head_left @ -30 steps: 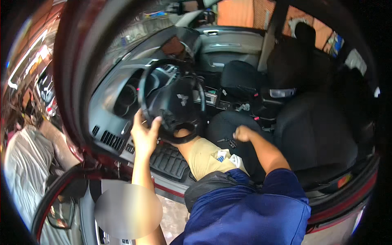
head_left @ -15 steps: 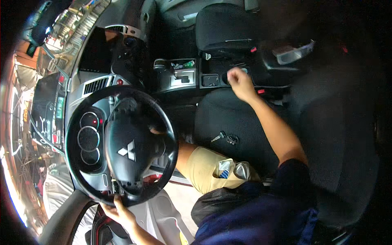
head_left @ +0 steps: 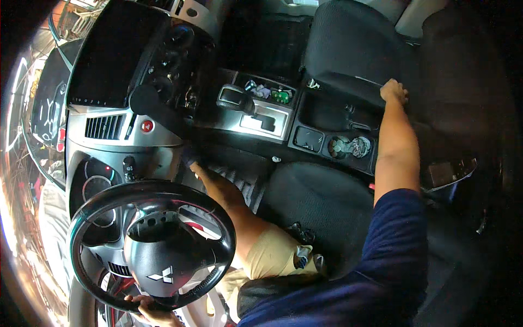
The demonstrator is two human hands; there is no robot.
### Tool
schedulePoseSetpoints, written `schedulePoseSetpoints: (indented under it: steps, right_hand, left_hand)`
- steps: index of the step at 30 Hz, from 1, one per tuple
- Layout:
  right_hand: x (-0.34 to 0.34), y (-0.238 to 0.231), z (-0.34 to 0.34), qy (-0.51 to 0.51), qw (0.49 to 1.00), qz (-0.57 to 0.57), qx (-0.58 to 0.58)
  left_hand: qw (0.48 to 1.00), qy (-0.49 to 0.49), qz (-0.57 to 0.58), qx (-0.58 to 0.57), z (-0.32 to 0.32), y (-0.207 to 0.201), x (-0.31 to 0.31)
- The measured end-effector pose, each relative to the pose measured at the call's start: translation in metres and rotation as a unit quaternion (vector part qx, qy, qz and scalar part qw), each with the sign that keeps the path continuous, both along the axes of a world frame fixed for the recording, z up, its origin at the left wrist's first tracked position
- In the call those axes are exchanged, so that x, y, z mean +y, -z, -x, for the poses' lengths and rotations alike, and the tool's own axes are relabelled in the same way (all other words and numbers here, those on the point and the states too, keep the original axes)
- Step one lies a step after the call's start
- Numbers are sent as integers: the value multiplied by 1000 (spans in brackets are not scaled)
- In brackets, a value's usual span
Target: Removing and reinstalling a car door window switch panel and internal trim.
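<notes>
My left hand [head_left: 150, 312] has its fingers round the lower rim of the black steering wheel [head_left: 226, 229]. My right arm reaches across the center console. At its end my right hand [head_left: 394, 91] is closed at the near edge of the black passenger seat [head_left: 348, 43], with fingers curled. Anything inside that hand is hidden. On the driver's seat [head_left: 321, 204], beside my thigh, lies a dark bunch of keys [head_left: 304, 233], partly covered and hard to make out.
The gear lever [head_left: 235, 99] stands in the console, beside a tray of small things [head_left: 267, 91]. Behind it, a cup holder [head_left: 348, 146] holds coins and crumpled material. A clear-sided box [head_left: 449, 174] lies toward the back. The dark screen [head_left: 117, 54] is at far left.
My right hand has gone from above the console to the passenger seat's edge. My view has shifted, and my body leans farther in. My left hand stays at the steering wheel.
</notes>
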State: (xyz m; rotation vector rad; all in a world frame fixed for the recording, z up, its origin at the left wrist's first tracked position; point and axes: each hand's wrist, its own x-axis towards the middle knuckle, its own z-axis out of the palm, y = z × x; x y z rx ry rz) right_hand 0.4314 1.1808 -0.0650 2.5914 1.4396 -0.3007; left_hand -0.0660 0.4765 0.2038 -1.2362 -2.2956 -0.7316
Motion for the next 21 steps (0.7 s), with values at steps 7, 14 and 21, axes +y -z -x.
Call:
schedulePoseSetpoints:
  steps: [7,14,21]
  right_hand:
    - [5,27,1,-71,984,-150,68]
    - [7,-47,59,-140,779,-557,252]
    - [-148,-189,128,-183,421,-627,629]
  left_hand:
    - [877,-139,-347,-303,-39,3,41]
    - [968,-187,-165,23,-50,-4,72]
    - [970,121,-80,196,-115,-34,110]
